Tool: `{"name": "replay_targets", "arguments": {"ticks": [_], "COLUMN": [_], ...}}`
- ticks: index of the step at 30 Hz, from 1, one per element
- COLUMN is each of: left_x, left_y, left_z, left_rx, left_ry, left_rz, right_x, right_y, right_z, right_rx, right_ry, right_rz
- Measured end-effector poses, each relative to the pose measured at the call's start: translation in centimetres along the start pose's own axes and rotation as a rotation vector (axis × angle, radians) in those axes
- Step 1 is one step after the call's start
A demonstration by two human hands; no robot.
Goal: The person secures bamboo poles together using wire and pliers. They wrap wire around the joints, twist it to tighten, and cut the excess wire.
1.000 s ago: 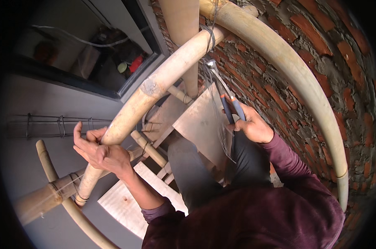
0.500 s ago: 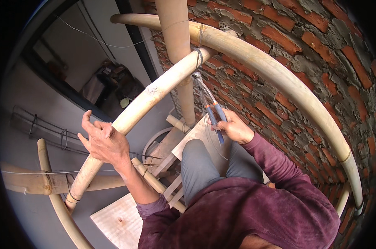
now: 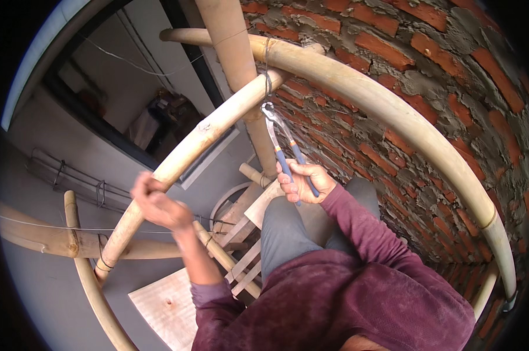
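My right hand is closed round the blue handles of a pair of pincers, which are spread somewhat apart. The metal jaws are up at the lower end of a wire tie, where a slanting bamboo pole crosses a thick curved bamboo pole and an upright one. Against the lower part of the slanting pole is my left hand. Motion smears its fingers, so whether they grip the pole does not show.
A rough brick wall rises close on the right. More bamboo poles cross at the lower left, near a wooden board. A thin wire hangs across the dark-framed opening. Steel rods lie by the grey wall.
The pincers' handles have spread wider, and my right hand has moved slightly left. My left hand has turned, its fingers no longer clearly spread. The view has shifted a little.
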State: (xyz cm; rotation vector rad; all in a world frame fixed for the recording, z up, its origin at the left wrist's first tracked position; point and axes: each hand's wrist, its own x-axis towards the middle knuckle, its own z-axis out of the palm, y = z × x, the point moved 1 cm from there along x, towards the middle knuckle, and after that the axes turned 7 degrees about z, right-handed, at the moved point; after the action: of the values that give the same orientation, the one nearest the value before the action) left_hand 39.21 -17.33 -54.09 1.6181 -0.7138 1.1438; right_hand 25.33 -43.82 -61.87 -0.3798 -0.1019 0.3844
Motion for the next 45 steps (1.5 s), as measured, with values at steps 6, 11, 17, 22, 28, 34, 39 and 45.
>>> {"name": "replay_targets", "arguments": {"ticks": [6, 11, 17, 22, 28, 34, 39, 45], "left_x": [-10.7, -9.4, -8.0, -9.1, -8.1, -6.8, -4.6, -9.2], "left_y": [1.8, 3.7, 7.7, 6.4, 7.2, 5.3, 6.6, 5.9], "left_z": [13.1, 21.5, 23.1, 24.1, 23.2, 20.0, 19.7, 22.8], "left_rx": [-1.103, -1.89, -1.89, -1.588, -1.144, -1.174, -1.635, -1.874], "left_ry": [-0.644, -0.742, -0.436, -0.38, -0.427, -0.698, -0.759, -0.508], "left_rz": [-1.25, -1.061, -1.269, -1.223, -1.157, -1.19, -1.431, -1.281], "right_x": [1.5, 1.5, -1.5, -3.1, -1.2, -1.6, -0.9, -2.4], "right_y": [1.7, 1.1, -2.2, -1.7, -0.7, -0.6, -0.2, -3.1], "right_z": [-3.0, -4.3, -5.5, -2.7, -2.6, -0.8, -4.5, -6.3], "right_rx": [0.392, 0.231, -0.29, -1.16, -1.513, -0.677, -0.139, -0.634], "right_ry": [-0.364, -0.3, -0.119, 0.731, 1.008, 0.471, 0.057, 0.236], "right_rz": [0.032, 0.007, 0.061, -0.2, -0.278, -0.011, 0.09, 0.092]}}
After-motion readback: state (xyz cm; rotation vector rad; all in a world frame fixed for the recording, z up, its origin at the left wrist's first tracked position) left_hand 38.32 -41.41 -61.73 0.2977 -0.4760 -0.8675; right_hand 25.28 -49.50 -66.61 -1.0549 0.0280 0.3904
